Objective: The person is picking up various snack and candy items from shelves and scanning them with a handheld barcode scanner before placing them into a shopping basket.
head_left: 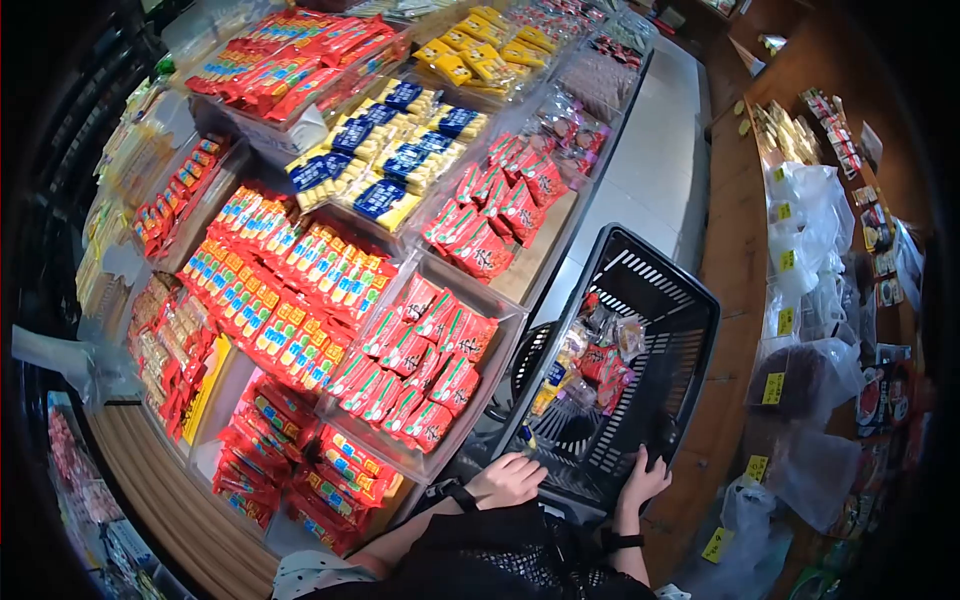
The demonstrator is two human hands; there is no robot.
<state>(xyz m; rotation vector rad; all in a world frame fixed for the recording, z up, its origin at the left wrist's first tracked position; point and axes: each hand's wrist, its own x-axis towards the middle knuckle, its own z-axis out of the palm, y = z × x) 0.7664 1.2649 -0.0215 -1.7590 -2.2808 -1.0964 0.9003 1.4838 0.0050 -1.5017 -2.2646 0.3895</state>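
A black shopping basket [690, 330] stands in front of me, tilted in view, with slotted walls. Several small wrapped snacks [603, 365] lie inside it, red, yellow and clear-wrapped. My left hand [508, 481] is closed at the basket's near left corner, its fingers curled against the rim. Just beyond those fingers shows a small blue and yellow item [527, 437], too small to name. At the near right side, my right hand [643, 482] grips the basket's edge, thumb up. Part of its grip is hidden by dark plastic.
Clear bins of packaged snacks fill the left, with red packets [415, 365] and blue-and-yellow packs [385, 150] nearest. A grey tiled aisle [650, 150] runs ahead. Along the right, a wooden shelf [705, 430] holds plastic bags [815, 285] and yellow price tags.
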